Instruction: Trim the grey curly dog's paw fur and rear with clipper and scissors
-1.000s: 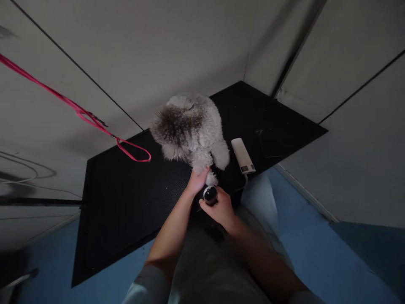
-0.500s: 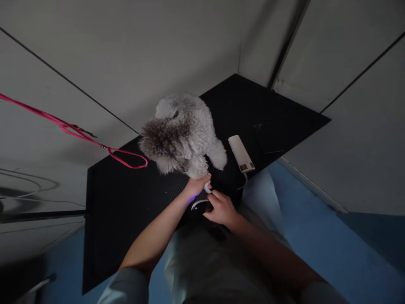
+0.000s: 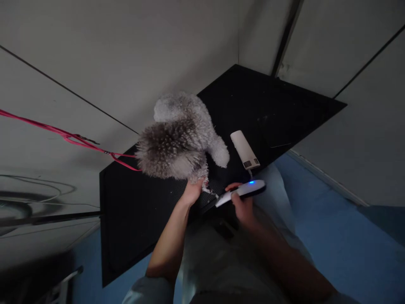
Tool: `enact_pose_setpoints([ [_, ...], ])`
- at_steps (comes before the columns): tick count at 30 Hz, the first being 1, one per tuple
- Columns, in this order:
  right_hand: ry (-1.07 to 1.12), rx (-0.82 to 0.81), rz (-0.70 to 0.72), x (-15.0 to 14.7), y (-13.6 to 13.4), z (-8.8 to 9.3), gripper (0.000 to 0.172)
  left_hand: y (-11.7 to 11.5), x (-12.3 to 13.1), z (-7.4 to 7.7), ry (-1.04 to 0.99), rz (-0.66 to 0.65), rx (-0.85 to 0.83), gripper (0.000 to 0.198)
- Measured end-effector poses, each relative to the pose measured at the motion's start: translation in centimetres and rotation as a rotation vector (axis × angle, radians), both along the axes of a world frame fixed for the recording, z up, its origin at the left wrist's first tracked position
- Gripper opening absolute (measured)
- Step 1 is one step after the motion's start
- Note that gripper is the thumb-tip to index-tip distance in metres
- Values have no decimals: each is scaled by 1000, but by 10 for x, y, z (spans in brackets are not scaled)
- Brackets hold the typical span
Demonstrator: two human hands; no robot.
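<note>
A curly-haired grey and white dog [image 3: 190, 122] is on the black table [image 3: 133, 223]. My left hand [image 3: 193, 191] is closed around one of its legs near the paw, partly hidden by fur. In my right hand [image 3: 242, 207] is a white and black electric trimmer [image 3: 248, 188] with a blue light glowing on its body. Its narrow end points left toward the held paw, with a small gap between them. Bits of loose pale hair lie by the paw.
A white power bank [image 3: 243, 147] with a cable lies right of the dog. From the left, a red leash [image 3: 47, 126] stretches to the dog's head. Grey walls stand behind the table, and blue floor [image 3: 332, 236] shows beyond its near edge.
My right hand has drawn back right from the paw and turned the trimmer, so its blue light now shows. The dog's head has shifted over the leash loop. My left hand still grips the leg.
</note>
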State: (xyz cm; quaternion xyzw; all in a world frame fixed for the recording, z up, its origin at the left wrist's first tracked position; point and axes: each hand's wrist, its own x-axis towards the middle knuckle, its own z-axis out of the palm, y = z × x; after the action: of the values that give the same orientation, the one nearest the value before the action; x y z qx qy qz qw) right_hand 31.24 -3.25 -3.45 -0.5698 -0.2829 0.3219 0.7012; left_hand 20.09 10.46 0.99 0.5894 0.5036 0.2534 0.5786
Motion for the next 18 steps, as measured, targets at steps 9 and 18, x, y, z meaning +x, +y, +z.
enact_pose_setpoints([
  [9, 868, -31, 34, 22, 37, 16, 28, -3, 2, 4, 3, -106, 13, 29],
  [18, 982, -83, 102, 19, 40, 15, 26, -6, 7, 10, 33, -139, 66, 28],
])
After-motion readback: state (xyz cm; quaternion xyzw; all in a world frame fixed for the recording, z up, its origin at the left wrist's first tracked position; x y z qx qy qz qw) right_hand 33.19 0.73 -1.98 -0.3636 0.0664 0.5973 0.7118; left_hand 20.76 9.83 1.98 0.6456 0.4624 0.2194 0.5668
